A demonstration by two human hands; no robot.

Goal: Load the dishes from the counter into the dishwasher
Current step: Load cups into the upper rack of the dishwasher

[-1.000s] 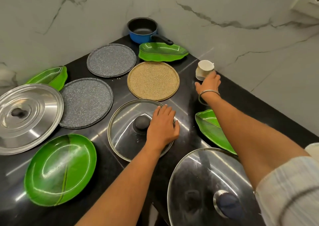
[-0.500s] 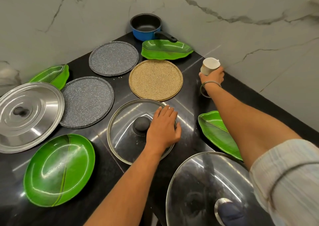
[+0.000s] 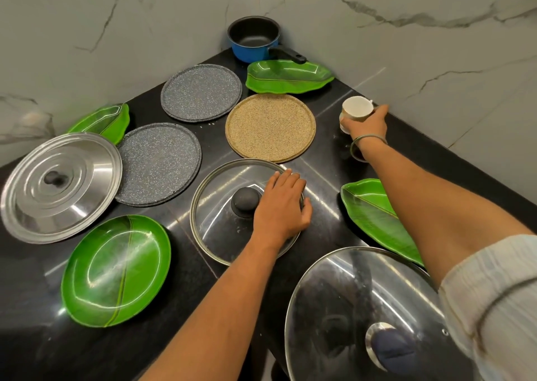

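Cup [image 3: 356, 108] held in right grip [image 3: 367, 123], fingers and thumb curled round its lower body, far out on the right of the black bench [image 3: 319, 159], close to the marble wall [image 3: 436, 61]. Pale, tilted, mouth turned toward the camera; cannot tell whether lifted clear of the bench or touching it. Thin bangle [image 3: 367, 142] on that wrist, light striped sleeve [image 3: 494, 293] pushed up the arm.

Left grip [image 3: 280, 209] spread flat on the right part of a round glass lid [image 3: 220, 206], fingers nearly straight and close together, thumb reaching past the metal rim, just beside the dark knob [image 3: 245, 202] without closing on it.

Tan speckled plate [image 3: 270, 127] just behind that lid, between it and a green leaf-shaped dish [image 3: 287, 77]. Blue saucepan [image 3: 252, 40] in the far corner, black handle pointing right over that dish's rim. Two grey speckled plates, far one [image 3: 201, 91] and near one [image 3: 158, 164], left of the tan plate. Steel lid [image 3: 61, 183] at far left, overlapping the near grey plate's edge and part of another green leaf dish [image 3: 101, 120]. Oval green plate [image 3: 116, 270] at near left. Third leaf dish [image 3: 374, 215] under the right forearm. Large glass lid [image 3: 348, 308] nearest the camera, at the bench's front edge.
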